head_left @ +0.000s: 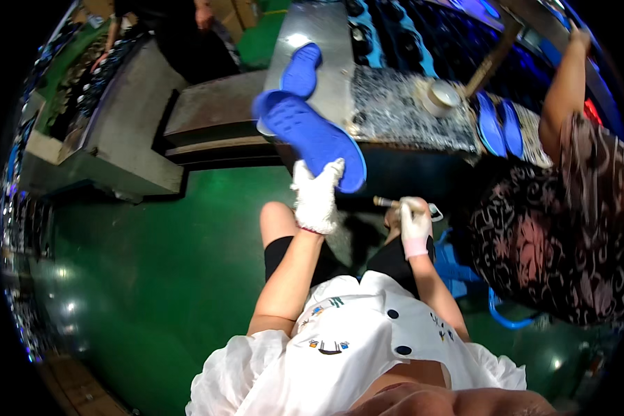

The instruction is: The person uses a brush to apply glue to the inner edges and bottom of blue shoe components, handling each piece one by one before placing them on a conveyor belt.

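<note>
My left hand (315, 201), in a white knit glove, grips the heel end of a blue shoe sole (312, 135) with a row of holes near its toe. The sole is tilted up over the bench edge, its toe end blurred. A second blue sole (301, 71) lies on the metal part of the bench just beyond it. Near my right knee, my right hand (414, 220), in a thin white glove with a pink cuff, is closed around a small brush (385, 202) whose tip points left.
A round white container (440, 98) stands on the speckled bench top (388, 104). Two blue soles (491, 126) lie farther right. Beyond runs a line (402, 35) carrying dark and blue pieces. A co-worker in patterned clothes (548, 229) sits close on my right; another person (187, 35) stands far left.
</note>
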The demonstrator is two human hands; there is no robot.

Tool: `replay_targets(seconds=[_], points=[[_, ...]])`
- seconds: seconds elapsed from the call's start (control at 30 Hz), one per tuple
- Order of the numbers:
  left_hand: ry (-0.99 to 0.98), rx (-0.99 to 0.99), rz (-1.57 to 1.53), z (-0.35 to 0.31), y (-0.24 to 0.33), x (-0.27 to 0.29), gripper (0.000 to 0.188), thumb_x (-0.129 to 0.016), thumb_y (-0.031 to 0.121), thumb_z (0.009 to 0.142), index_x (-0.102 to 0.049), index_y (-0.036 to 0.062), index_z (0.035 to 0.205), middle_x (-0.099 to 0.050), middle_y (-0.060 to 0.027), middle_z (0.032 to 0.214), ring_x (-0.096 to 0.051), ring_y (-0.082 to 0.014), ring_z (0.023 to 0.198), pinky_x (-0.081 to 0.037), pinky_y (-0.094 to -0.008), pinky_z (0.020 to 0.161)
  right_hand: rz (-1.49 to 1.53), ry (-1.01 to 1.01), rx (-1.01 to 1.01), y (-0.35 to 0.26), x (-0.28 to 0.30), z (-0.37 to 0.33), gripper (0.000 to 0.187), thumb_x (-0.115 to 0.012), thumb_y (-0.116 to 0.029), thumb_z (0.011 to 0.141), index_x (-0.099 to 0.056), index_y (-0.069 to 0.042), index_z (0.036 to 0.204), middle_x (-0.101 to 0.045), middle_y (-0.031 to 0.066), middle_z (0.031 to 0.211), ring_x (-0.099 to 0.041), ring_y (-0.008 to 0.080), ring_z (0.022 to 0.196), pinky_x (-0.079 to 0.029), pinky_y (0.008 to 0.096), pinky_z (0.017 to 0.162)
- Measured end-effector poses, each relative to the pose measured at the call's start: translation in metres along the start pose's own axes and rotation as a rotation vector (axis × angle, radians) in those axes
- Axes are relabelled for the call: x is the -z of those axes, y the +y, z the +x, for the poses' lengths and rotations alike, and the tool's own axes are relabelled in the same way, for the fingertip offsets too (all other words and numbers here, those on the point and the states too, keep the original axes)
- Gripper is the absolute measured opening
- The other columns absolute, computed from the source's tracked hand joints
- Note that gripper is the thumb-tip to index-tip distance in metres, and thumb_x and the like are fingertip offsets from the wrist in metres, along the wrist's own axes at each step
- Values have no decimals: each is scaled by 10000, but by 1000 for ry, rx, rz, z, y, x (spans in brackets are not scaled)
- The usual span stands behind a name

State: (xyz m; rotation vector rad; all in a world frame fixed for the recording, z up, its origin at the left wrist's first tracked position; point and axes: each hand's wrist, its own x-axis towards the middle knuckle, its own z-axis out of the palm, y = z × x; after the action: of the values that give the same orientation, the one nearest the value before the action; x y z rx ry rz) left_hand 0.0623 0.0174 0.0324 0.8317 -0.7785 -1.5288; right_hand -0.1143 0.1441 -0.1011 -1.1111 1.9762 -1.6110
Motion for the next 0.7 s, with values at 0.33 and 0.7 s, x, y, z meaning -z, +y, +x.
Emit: replay_targets(seconds=[0.33,0.7], points=[[104,-257,291,-30,12,-14,582,-734,-24,776,-441,-3,1278,-570,-119,1160,-600,-176,999,-527,-334,876,274,41,432,-164,23,-2,147,-533,81,805,-630,43,909,-619,97,805,-583,115,640,-476,232,581],[22,-317,333,-29,-7,-4,634,-708,-43,779,-381,-15,1321,-552,-136,1200,-593,-192,1033,-518,-340,898,-126,-45,687,-184,21,7,146,-656,25,721,-649,-33,855,-639,76,725,-544,209,573,-436,300,526]])
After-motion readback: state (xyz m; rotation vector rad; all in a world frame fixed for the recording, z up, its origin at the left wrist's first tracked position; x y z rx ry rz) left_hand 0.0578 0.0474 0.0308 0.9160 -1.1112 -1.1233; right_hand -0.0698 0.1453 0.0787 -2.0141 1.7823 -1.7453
